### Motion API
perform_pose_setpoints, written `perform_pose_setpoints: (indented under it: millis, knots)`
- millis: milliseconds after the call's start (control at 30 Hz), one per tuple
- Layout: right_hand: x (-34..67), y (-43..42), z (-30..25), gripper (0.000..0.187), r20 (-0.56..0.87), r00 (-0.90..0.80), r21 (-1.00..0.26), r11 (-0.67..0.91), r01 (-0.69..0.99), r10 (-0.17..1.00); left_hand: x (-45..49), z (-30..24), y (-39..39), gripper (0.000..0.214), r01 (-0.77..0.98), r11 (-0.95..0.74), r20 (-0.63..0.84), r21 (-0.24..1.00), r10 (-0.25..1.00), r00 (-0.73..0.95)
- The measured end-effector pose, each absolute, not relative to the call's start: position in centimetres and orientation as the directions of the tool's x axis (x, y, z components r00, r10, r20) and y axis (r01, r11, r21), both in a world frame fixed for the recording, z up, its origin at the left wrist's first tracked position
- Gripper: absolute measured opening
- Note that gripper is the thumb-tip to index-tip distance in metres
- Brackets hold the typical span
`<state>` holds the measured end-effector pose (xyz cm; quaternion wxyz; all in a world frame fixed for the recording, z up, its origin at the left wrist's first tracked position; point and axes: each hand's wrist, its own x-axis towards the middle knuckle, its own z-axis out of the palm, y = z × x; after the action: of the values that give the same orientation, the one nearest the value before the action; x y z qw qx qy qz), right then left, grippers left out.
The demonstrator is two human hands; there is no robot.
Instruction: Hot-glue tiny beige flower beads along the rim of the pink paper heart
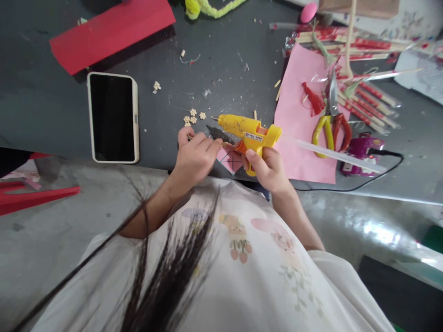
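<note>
My right hand (270,169) is closed around the handle of a yellow hot glue gun (244,125). Its nozzle points left, and a clear glue stick (341,157) sticks out of its rear. To the left, my left hand (198,154) has its fingers curled low over the table edge. Small beige bits show at its fingertips, but what it grips is mostly hidden. Between the hands is a small pink piece (231,161) with dark crossing lines, partly covered. Several small beige flower-shaped pieces (193,119) lie just beyond my left fingers, close to the nozzle.
A phone (111,117) lies at left, below a folded red sheet (114,34). At right, pliers (330,113) and a red tassel (313,99) rest on pink paper (294,101). Wrapped red-and-cream sticks (367,108) and a purple box (362,154) with a black cable are beyond.
</note>
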<state>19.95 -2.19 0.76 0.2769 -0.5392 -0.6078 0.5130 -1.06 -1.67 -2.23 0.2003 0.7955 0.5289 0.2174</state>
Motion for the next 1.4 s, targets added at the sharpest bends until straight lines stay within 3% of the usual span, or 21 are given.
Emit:
perform_pose_setpoints:
  millis: [533,900,1000,1100,1200,1400]
  knots:
    - [20.0,-2.1,0.8,0.047,-0.2,-0.278,-0.924,-0.086,0.373,0.94,-1.4,-2.4,-2.0,0.029,0.815,-0.433,0.287,0.385,0.895,0.34]
    - [20.0,-2.3,0.6,0.046,-0.191,-0.286,-0.926,-0.076,0.37,0.939,-1.3,-2.2,-1.9,0.033,0.809,-0.403,0.216,0.429,0.915,0.341]
    - [19.7,-2.3,0.6,0.048,-0.189,-0.254,-0.95,-0.111,0.293,0.948,-1.2,-2.4,-2.0,0.029,0.811,-0.455,0.306,0.369,0.883,0.357]
    - [19.5,-2.2,0.8,0.047,-0.159,-0.206,-0.985,-0.14,0.105,0.966,-1.2,-2.6,-2.0,0.022,0.82,-0.5,0.393,0.28,0.839,0.377]
    - [19.9,-2.2,0.8,0.04,-0.149,-0.168,-0.988,-0.152,-0.009,0.975,-1.2,-2.8,-2.1,0.021,0.817,-0.502,0.411,0.284,0.834,0.369]
    - [21.3,-2.7,0.2,0.044,-0.171,-0.151,-0.983,-0.157,0.1,0.974,-1.4,-2.7,-2.4,0.021,0.812,-0.463,0.349,0.356,0.872,0.344]
